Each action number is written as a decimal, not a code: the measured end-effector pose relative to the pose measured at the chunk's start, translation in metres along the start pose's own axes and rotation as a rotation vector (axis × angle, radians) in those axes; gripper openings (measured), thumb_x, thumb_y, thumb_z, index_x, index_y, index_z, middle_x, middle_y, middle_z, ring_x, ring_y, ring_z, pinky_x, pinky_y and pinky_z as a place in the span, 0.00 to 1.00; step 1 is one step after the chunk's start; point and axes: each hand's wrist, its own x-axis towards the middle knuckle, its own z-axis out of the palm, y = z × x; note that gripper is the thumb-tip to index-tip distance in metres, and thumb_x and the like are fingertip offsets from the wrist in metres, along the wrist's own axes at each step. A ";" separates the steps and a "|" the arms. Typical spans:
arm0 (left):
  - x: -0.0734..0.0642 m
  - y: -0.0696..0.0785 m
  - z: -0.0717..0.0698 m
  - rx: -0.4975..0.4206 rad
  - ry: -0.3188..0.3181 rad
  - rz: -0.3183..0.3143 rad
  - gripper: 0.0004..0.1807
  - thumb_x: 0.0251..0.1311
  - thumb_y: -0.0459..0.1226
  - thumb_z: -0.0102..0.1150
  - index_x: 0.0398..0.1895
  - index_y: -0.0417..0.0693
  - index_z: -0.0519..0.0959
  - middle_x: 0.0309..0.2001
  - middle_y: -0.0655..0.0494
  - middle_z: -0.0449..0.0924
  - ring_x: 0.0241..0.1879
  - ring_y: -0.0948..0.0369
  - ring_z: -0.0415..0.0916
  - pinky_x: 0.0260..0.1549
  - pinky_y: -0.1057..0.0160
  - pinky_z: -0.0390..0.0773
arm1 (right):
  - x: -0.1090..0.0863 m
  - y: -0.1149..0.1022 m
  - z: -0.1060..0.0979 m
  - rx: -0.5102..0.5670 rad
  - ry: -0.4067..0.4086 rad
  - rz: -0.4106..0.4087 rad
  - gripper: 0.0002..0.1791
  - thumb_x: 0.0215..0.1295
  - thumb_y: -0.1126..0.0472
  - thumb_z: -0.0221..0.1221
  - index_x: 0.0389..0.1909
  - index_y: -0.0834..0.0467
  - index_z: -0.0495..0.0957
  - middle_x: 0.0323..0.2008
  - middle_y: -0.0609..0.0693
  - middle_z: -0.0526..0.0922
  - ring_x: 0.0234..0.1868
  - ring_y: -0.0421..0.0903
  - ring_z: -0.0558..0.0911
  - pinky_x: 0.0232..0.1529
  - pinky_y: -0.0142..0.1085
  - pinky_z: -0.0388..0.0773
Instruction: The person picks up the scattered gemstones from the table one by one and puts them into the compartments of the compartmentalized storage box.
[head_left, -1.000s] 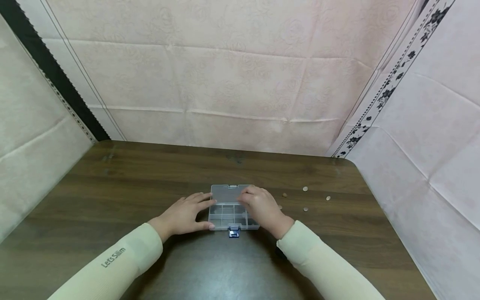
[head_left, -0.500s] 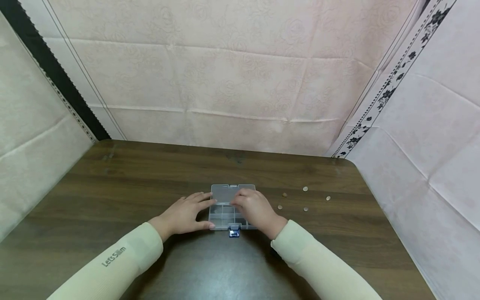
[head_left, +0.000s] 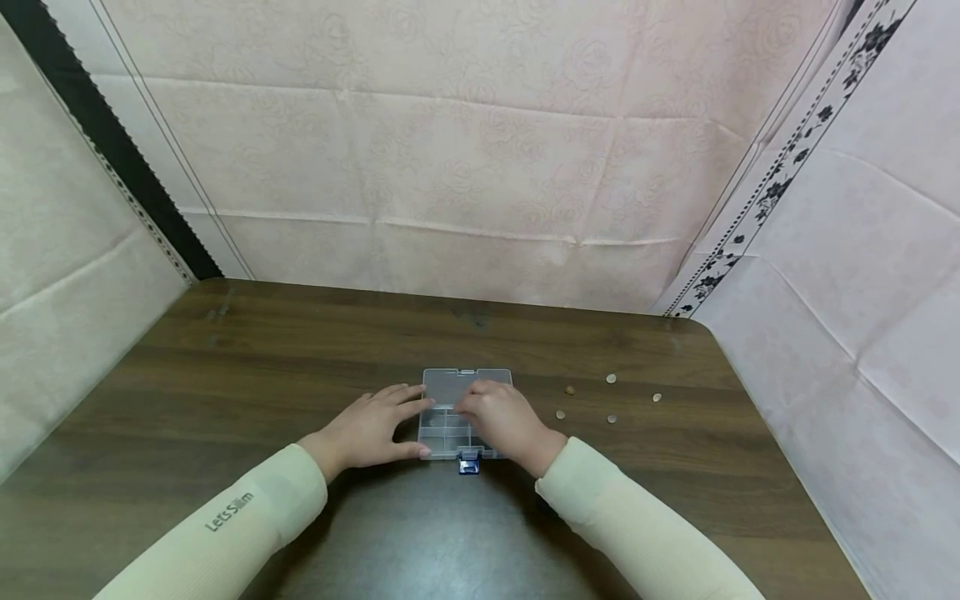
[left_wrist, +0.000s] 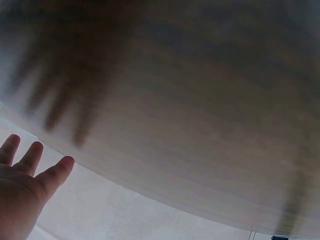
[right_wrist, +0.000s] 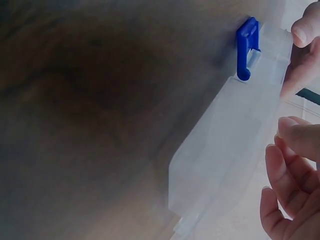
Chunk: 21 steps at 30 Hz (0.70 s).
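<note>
A clear plastic compartment box [head_left: 445, 443] lies on the table with its lid [head_left: 444, 382] folded back and a blue latch [head_left: 468, 464] at its near edge. My left hand [head_left: 369, 429] is spread at the box's left side, thumb and forefinger touching its edge. Over the compartments, my right hand [head_left: 504, 421] has thumb and forefinger together. In the right wrist view, the right hand [right_wrist: 295, 175] pinches a tiny pale piece, mostly hidden by the fingertips. Part of the box lies beneath that hand in the head view.
Several small roundish pieces lie right of the box, among them a brown one [head_left: 569, 390] and a pale one [head_left: 611, 378]. They are too small to identify. The brown wooden table [head_left: 315, 350] meets pale cloth [head_left: 450, 167] at its back and sides.
My right hand has shifted left across the open box, uncovering a pale piece beside it. The left hand and the box stay in place.
</note>
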 end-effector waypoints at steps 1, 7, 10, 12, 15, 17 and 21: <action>0.000 0.000 0.000 -0.003 0.001 0.002 0.45 0.54 0.69 0.52 0.71 0.58 0.65 0.73 0.53 0.58 0.71 0.46 0.55 0.61 0.33 0.58 | 0.000 0.000 0.000 -0.004 -0.003 -0.003 0.07 0.58 0.67 0.67 0.38 0.56 0.87 0.37 0.47 0.85 0.41 0.42 0.83 0.48 0.38 0.80; 0.000 0.001 0.000 -0.007 0.001 0.009 0.44 0.55 0.69 0.51 0.71 0.58 0.65 0.73 0.53 0.58 0.71 0.46 0.55 0.60 0.33 0.58 | 0.003 -0.001 0.003 -0.033 -0.033 -0.013 0.05 0.60 0.65 0.66 0.37 0.56 0.87 0.35 0.46 0.84 0.39 0.42 0.82 0.45 0.38 0.80; -0.001 0.001 -0.001 -0.007 0.002 0.010 0.44 0.55 0.69 0.51 0.71 0.57 0.65 0.73 0.52 0.58 0.71 0.46 0.55 0.60 0.32 0.59 | 0.003 -0.002 0.002 -0.037 -0.054 -0.004 0.05 0.61 0.64 0.65 0.37 0.55 0.87 0.34 0.46 0.84 0.38 0.41 0.82 0.44 0.37 0.80; -0.001 0.001 -0.001 -0.011 0.001 0.010 0.44 0.55 0.69 0.52 0.71 0.57 0.65 0.73 0.52 0.58 0.71 0.46 0.55 0.60 0.32 0.58 | 0.004 -0.003 0.001 -0.035 -0.068 -0.001 0.05 0.62 0.64 0.64 0.37 0.55 0.87 0.34 0.46 0.84 0.38 0.41 0.82 0.43 0.36 0.80; -0.001 0.002 -0.002 -0.016 0.001 0.011 0.44 0.55 0.68 0.52 0.71 0.57 0.65 0.73 0.52 0.58 0.71 0.46 0.55 0.60 0.32 0.58 | 0.005 -0.004 0.001 -0.036 -0.084 0.005 0.06 0.62 0.64 0.64 0.37 0.55 0.88 0.34 0.45 0.84 0.37 0.41 0.82 0.42 0.36 0.80; -0.001 0.002 -0.002 -0.016 0.001 0.012 0.44 0.55 0.68 0.53 0.71 0.57 0.65 0.73 0.52 0.58 0.71 0.46 0.55 0.60 0.32 0.58 | 0.005 -0.004 0.001 -0.045 -0.092 0.007 0.06 0.62 0.63 0.64 0.38 0.54 0.88 0.34 0.45 0.84 0.37 0.40 0.82 0.43 0.36 0.80; -0.001 0.002 -0.002 -0.008 -0.002 0.008 0.44 0.55 0.68 0.53 0.71 0.57 0.65 0.73 0.52 0.58 0.71 0.46 0.55 0.60 0.32 0.58 | 0.006 -0.003 0.003 -0.073 -0.100 0.008 0.06 0.63 0.62 0.64 0.38 0.53 0.88 0.34 0.45 0.84 0.38 0.40 0.81 0.43 0.36 0.80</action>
